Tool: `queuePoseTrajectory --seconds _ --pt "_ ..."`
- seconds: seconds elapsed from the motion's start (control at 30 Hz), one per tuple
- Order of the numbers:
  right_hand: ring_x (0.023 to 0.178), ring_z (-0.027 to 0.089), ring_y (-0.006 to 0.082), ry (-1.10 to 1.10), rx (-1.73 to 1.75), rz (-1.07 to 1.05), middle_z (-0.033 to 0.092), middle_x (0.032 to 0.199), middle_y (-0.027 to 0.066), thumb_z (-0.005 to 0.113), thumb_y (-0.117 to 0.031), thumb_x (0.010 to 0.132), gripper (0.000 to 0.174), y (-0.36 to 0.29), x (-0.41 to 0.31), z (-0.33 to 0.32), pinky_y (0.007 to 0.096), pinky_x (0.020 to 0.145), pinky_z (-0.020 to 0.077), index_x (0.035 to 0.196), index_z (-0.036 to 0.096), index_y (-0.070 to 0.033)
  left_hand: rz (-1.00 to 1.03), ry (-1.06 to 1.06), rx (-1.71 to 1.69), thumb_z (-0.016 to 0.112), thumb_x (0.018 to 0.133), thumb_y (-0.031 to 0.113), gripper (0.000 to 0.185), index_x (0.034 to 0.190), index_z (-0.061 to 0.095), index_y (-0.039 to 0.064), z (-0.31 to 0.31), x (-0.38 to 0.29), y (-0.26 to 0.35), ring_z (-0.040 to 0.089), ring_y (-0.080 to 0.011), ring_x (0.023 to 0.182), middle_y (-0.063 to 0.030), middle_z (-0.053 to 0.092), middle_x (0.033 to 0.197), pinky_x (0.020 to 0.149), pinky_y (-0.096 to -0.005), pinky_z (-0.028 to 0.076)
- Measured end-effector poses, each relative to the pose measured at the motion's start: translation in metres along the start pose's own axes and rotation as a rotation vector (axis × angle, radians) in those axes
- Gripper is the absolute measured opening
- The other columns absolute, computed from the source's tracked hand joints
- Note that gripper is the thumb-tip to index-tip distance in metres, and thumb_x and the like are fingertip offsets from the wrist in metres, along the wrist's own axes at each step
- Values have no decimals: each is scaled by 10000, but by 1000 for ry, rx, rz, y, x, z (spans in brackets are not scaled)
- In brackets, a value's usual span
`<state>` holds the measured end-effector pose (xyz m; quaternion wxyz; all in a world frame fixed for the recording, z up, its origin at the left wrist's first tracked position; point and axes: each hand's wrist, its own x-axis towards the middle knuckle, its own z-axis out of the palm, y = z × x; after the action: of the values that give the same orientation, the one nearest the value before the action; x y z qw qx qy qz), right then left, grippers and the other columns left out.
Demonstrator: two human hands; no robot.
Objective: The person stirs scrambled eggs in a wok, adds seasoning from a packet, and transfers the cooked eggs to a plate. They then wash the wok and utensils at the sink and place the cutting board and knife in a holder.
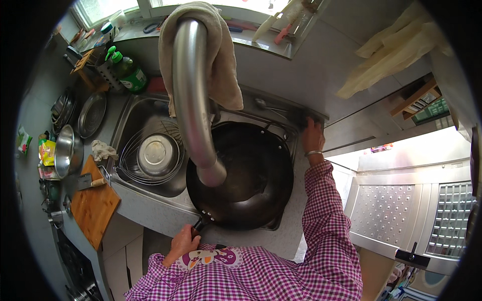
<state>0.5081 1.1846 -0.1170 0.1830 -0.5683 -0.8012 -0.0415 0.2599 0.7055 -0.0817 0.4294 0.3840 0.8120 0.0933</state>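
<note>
A large black wok [244, 203] rests over the right part of the sink, below the curved steel faucet [190, 94]. My left hand [182, 242] is closed around the wok's handle [199, 225] at the counter's front edge. On the far right corner of the counter, my right hand [313, 137] reaches to a dark, indistinct object [299, 116] by the wall. Its fingertips are partly hidden, so I cannot tell whether they grip it. A metal ladle [260, 102] lies close to that object, behind the wok.
A beige towel [226, 71] drapes over the faucet. The left sink basin [173, 191] holds a wire basket [130, 171] and an upturned metal bowl [158, 152]. Further left are a wooden board [92, 210], a cleaver [84, 182], a steel basin [64, 150] and a green pump bottle [130, 75].
</note>
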Motion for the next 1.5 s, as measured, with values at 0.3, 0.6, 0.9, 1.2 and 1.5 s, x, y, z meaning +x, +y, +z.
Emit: queuePoseTrajectory --seconds 0.3,0.6,0.9,1.2,1.5 --pt "851 645 379 -303 92 50 624 1003 166 547 -263 873 223 -26 -12 27 492 735 526 1045 591 -128 -63 170 141 656 771 228 253 904 550 41 20 2 4 624 -426 757 -204 655 803 672 -530 482" --pt "898 652 377 -332 407 116 679 930 220 588 -188 776 301 -2 -10 42 442 785 521 1043 650 -63 36 164 158 660 700 216 229 845 601 49 11 13 -12 626 -403 687 -185 653 738 637 -496 495" --pt "679 639 168 -577 804 292 684 797 93 616 -125 775 287 28 8 -7 284 609 502 1021 679 8 126 -132 67 684 713 257 261 843 624 40 -5 6 0 628 -398 691 -183 655 735 644 -469 500" --pt "640 592 123 -381 999 516 640 808 58 633 -399 888 461 35 -3 -45 252 567 502 1098 613 12 267 -234 52 677 734 293 277 834 628 40 4 7 -4 623 -409 660 -201 642 712 612 -473 493" --pt "712 639 164 -309 839 532 667 847 103 586 -444 903 486 62 -79 -80 271 604 527 1117 617 -9 293 -298 -41 661 746 310 301 829 625 23 9 3 -12 618 -419 660 -218 637 718 605 -465 491"
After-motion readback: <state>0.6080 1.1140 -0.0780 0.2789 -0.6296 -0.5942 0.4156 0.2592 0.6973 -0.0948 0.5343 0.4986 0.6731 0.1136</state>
